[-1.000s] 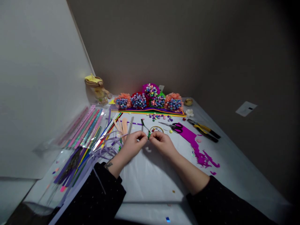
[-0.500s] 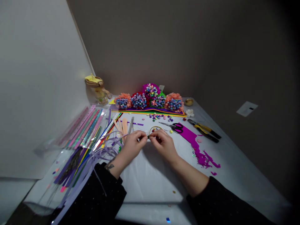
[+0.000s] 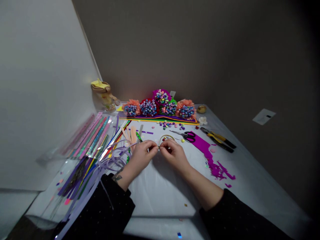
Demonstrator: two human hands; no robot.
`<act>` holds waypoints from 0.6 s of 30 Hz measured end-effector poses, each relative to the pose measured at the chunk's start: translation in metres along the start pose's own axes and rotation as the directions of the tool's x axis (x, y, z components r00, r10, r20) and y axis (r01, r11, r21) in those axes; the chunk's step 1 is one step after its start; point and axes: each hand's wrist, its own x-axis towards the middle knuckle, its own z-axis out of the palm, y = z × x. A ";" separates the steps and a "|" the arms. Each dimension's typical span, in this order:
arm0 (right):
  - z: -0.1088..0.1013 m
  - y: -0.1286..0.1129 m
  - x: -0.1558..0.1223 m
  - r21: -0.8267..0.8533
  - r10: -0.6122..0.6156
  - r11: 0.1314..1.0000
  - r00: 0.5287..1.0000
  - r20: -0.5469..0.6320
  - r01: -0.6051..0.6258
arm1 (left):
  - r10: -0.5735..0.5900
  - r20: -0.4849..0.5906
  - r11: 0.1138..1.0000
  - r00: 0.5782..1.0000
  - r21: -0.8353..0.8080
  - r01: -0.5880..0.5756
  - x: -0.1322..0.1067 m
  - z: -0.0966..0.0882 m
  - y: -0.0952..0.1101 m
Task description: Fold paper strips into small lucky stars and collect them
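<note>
My left hand [image 3: 142,156] and my right hand [image 3: 174,154] meet fingertip to fingertip over the white table [image 3: 160,190], both pinched on a thin glittery green paper strip [image 3: 139,137]. The strip's free end trails back and to the left from my left fingers. Most of the strip between the fingertips is hidden. Just behind my fingers lies a small tape ring [image 3: 166,137] with tiny coloured stars inside it.
Packs of coloured paper strips [image 3: 92,140] and loose lilac strips [image 3: 113,156] lie left. Paper flower bouquets [image 3: 160,106] line the back wall, beside a jar [image 3: 105,95]. Pink-handled scissors [image 3: 186,135], purple paper scraps [image 3: 208,156] and yellow pliers [image 3: 217,138] lie right.
The green strip's free end swung from behind the fingers over to the left. Both hands stayed together, shifting slightly back towards the tape ring.
</note>
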 end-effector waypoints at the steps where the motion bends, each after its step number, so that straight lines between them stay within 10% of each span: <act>1: 0.000 0.001 0.000 0.006 0.006 1.000 1.000 0.008 -0.006 | 0.001 0.006 1.000 1.000 0.000 -0.001 0.000 0.000 0.000; 18: 0.001 0.005 0.001 0.110 0.083 0.990 0.995 0.047 -0.088 | -0.010 0.011 0.996 1.000 0.092 0.009 0.001 -0.003 0.001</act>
